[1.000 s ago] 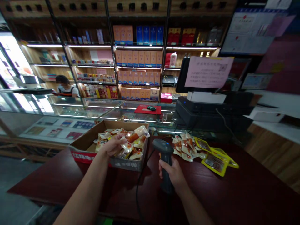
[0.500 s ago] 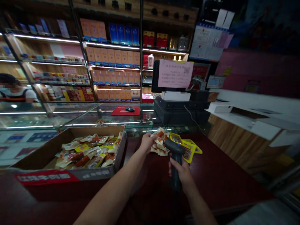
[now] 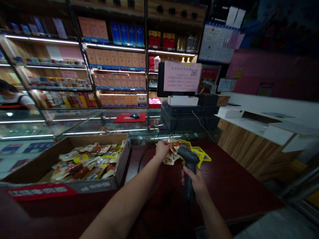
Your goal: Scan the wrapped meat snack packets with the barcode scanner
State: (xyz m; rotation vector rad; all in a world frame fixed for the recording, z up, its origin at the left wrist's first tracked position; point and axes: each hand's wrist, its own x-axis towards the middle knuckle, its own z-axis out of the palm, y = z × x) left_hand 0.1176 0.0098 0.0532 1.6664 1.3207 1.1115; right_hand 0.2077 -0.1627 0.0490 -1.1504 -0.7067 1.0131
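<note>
My right hand (image 3: pixel 195 182) is wrapped round the grip of a dark barcode scanner (image 3: pixel 188 155), its head tilted toward the left. Just left of it, my left hand (image 3: pixel 162 148) pinches the edge of a clear-and-white snack packet (image 3: pixel 172 145) with reddish-brown food inside. More such packets (image 3: pixel 169 160) lie beneath it on the dark red counter (image 3: pixel 224 186). Several yellow-edged packets (image 3: pixel 204 156) lie behind and right of the scanner, partly covered by it.
An open cardboard box (image 3: pixel 122 167) of similar packets stands at left. Behind are a glass display counter (image 3: pixel 82 124), a mouse (image 3: pixel 135 116) on a red mat, and a monitor (image 3: pixel 161 79) with a pink sheet. A person (image 3: pixel 16 99) is at far left.
The view has shifted slightly right. My left hand has come a little nearer the scanner and turned over the packet's edge. The scanner stays in my right hand.
</note>
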